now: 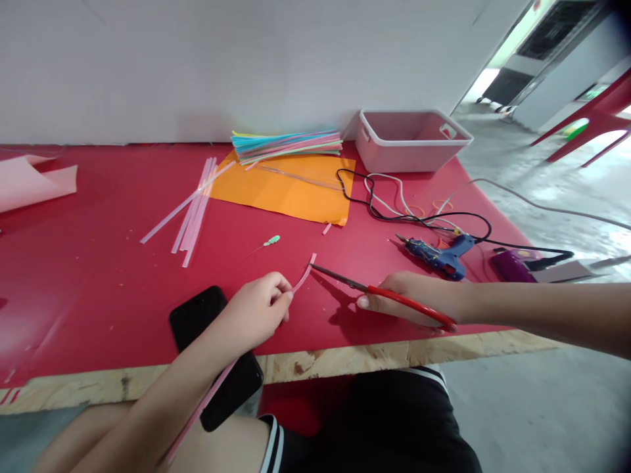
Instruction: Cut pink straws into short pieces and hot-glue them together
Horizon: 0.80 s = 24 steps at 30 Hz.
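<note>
My left hand [263, 305] is closed on a long pink strip [304, 274]. One end sticks out past my fingertips and the rest runs back under my forearm toward my lap. My right hand [411, 299] grips a pair of red-handled scissors [340, 278], its fingers around the handles. The tips of the blades meet the strip close to its free end. A small cut piece of pink strip [327, 228] lies on the red table beyond the blades. Partly under my left forearm is a black phone [196, 315].
Pink strips [197, 213] lie left of an orange sheet [290, 190], with a bundle of coloured strips [286, 146] behind. A pink basket [409, 154] stands at the back right. Tangled cords [389, 210], a blue glue gun [436, 255] and a purple device [515, 264] lie right. The wooden table edge [345, 359] is nearest me.
</note>
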Motion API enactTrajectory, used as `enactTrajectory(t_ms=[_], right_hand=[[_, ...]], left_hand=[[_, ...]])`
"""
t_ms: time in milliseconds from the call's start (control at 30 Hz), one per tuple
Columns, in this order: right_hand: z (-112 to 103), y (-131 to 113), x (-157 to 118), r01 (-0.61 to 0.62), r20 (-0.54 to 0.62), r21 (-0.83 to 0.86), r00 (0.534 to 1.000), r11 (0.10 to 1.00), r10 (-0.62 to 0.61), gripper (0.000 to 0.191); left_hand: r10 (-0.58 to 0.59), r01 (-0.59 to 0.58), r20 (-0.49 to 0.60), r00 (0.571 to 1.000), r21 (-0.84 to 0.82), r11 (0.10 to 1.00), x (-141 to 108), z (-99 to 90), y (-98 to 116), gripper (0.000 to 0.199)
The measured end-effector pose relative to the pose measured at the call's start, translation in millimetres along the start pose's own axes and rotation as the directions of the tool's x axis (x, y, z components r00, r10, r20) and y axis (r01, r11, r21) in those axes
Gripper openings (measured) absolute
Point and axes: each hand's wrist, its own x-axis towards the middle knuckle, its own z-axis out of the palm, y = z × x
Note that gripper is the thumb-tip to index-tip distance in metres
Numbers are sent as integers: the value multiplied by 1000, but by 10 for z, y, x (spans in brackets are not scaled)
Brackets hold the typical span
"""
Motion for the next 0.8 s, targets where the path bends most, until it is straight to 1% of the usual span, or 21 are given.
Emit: enactTrajectory(t_ms=[100,167,233,367,433,500,633,700,800], right_hand=[[19,6,5,66,-56,-76,996,995,-70,66],[29,5,-4,81,-67,-91,994,993,-87,67],[30,2,-23,57,-48,-65,997,996,-60,68],[-3,-12,-77,-19,47,34,999,999,17,68],[-28,-21,-97,-32,76,24,997,999,30,70],[-49,-24,-105,-31,92,5,995,1000,30,74],[-71,-13,-99,-28,103,72,995,997,20,74],[-78,-27,-110,-40,116,93,993,995,29,73],[-87,-98,-149,-63,125,66,991,996,54,75]], left_hand=[[2,-2,-5,1000,22,1000,3,-9,-2,11],[3,-3,-7,1000,30,1000,1,-21,-2,11],[5,-4,-11,1000,34,999,-5,-36,2,12],[8,-8,-11,1000,38,999,-17,-60,19,12],[8,-8,-10,1000,36,999,-21,-63,23,15],[10,-9,-9,1000,31,999,-24,-61,20,19],[18,-18,-2,1000,14,1000,-22,-46,-10,27],[25,-25,6,1000,-3,1000,-19,-27,-26,28],[39,-38,28,999,-33,999,-13,20,-41,28]])
